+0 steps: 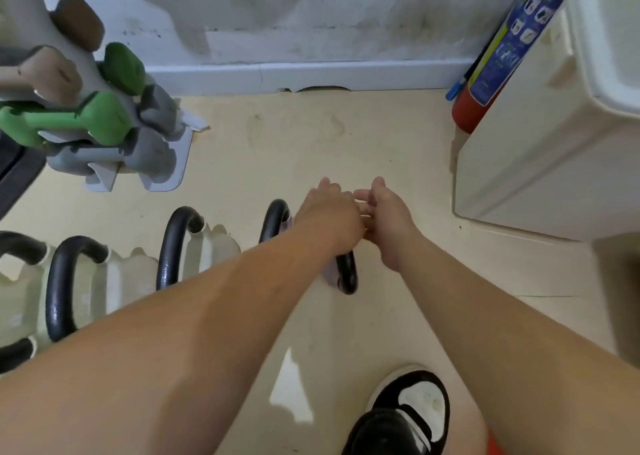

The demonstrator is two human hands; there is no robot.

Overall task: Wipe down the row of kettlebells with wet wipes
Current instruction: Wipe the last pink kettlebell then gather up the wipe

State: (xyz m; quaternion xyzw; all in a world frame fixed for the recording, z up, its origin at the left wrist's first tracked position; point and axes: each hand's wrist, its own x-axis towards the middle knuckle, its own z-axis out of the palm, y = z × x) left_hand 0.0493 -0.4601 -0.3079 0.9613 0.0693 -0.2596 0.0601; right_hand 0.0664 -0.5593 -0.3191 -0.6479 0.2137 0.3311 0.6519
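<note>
A row of kettlebells with black handles stands on the floor at the left. The rightmost kettlebell (347,271) is mostly hidden under my left forearm, with only its handle and a sliver of pale body showing. Cream-bodied kettlebells sit beside it, one (207,250) close and another (124,278) further left. My left hand (329,213) hovers over the rightmost kettlebell, back up, fingers pointing away and down. My right hand (389,226) meets it from the right, its fingers reaching toward the left palm. No wipe shows plainly, and whatever lies between the hands is hidden.
A rack of green, grey and beige dumbbells (86,115) stands at the back left. A red fire extinguisher (498,49) leans against a cream cabinet (540,163) on the right. My black-and-white shoe (405,416) is on the floor below the hands, and the wall skirting (311,73) runs behind.
</note>
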